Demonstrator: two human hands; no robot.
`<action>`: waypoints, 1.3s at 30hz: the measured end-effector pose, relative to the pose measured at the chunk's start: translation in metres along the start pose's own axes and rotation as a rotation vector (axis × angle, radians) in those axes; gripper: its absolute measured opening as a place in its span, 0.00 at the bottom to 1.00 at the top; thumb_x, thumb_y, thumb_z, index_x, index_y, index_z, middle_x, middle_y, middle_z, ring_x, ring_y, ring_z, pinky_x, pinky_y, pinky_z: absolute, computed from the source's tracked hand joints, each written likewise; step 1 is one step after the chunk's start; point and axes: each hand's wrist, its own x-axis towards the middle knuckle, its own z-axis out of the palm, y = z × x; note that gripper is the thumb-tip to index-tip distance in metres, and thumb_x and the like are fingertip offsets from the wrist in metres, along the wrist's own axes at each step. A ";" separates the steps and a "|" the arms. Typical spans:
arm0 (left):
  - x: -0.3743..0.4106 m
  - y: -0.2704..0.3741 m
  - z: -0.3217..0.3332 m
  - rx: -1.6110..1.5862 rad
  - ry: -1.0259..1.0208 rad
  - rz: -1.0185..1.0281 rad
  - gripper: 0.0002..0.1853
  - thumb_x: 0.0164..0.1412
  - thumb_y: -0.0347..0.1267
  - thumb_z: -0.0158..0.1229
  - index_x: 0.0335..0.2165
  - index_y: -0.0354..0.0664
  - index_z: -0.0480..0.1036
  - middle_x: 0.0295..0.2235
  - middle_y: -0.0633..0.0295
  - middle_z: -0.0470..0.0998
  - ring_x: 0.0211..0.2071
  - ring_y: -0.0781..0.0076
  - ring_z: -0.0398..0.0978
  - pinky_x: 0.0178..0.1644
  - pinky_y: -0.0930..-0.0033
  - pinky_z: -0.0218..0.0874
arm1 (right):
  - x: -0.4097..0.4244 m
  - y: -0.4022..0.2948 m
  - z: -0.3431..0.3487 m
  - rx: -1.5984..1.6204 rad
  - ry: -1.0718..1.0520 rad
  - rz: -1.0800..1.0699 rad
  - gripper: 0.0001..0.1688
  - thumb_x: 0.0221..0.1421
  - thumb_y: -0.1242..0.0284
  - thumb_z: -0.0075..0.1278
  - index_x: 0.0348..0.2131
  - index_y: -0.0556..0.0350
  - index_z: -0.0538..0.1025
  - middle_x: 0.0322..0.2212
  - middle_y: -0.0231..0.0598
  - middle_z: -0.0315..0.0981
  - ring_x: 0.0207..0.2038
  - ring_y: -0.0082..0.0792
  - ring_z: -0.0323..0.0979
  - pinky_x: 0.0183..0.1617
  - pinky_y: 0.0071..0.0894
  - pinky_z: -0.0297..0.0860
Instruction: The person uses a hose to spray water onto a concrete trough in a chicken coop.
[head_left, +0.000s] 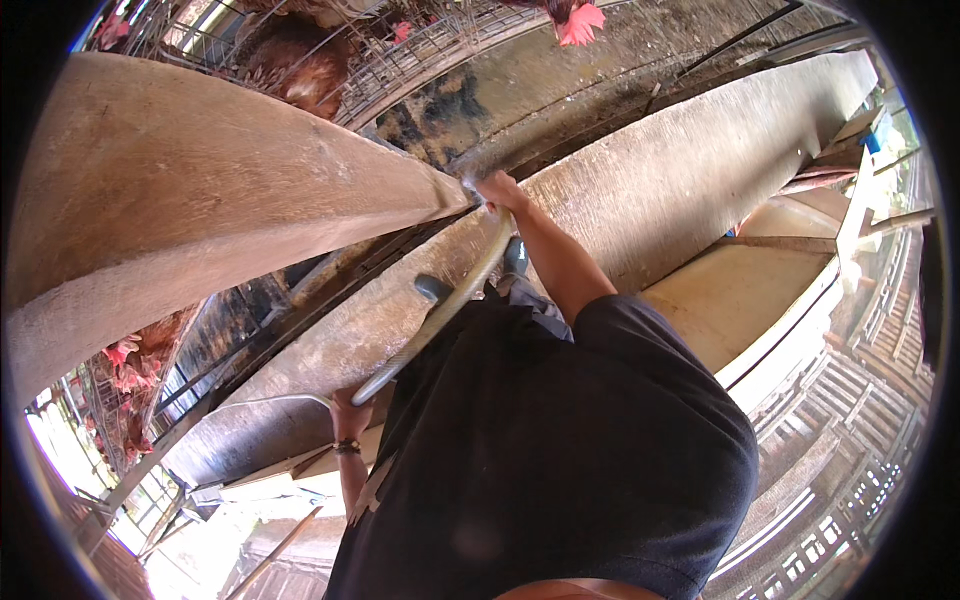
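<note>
A pale flexible hose runs in a curve in front of my dark shirt. My right hand grips its far end, close to the foot of a concrete pillar. Something whitish, perhaps water, shows beside those fingers, but I cannot tell for sure. My left hand, with a dark bracelet at the wrist, is closed around the hose farther back. From there a thinner-looking length trails off to the left. Below the hose, my dark boots stand on the concrete walkway, partly covered by the hose and my clothing.
Brown hens stand in wire cages at the top, and more hens are caged at left. A stained gutter strip follows the walkway. Pale board-sided bins stand at right, near slatted bamboo walling.
</note>
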 end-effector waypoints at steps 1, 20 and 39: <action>0.008 0.001 0.001 0.016 0.001 0.041 0.11 0.42 0.33 0.60 0.17 0.35 0.72 0.10 0.53 0.67 0.12 0.71 0.66 0.19 0.65 0.56 | 0.000 0.006 0.014 0.228 0.072 0.186 0.17 0.45 0.67 0.43 0.13 0.56 0.75 0.12 0.41 0.72 0.17 0.35 0.73 0.23 0.34 0.69; 0.016 -0.079 0.015 0.000 -0.027 -0.156 0.10 0.38 0.35 0.64 0.20 0.40 0.76 0.16 0.51 0.74 0.19 0.61 0.74 0.24 0.62 0.62 | -0.047 -0.032 0.066 0.771 0.348 0.667 0.12 0.39 0.70 0.46 0.18 0.63 0.73 0.12 0.43 0.72 0.18 0.36 0.74 0.25 0.31 0.71; 0.015 -0.106 0.054 -0.108 -0.052 -0.231 0.11 0.37 0.32 0.64 0.23 0.38 0.76 0.19 0.56 0.77 0.22 0.67 0.76 0.27 0.64 0.66 | -0.042 -0.036 0.059 0.838 0.254 0.772 0.17 0.39 0.69 0.50 0.32 0.60 0.73 0.25 0.52 0.74 0.27 0.44 0.76 0.32 0.35 0.72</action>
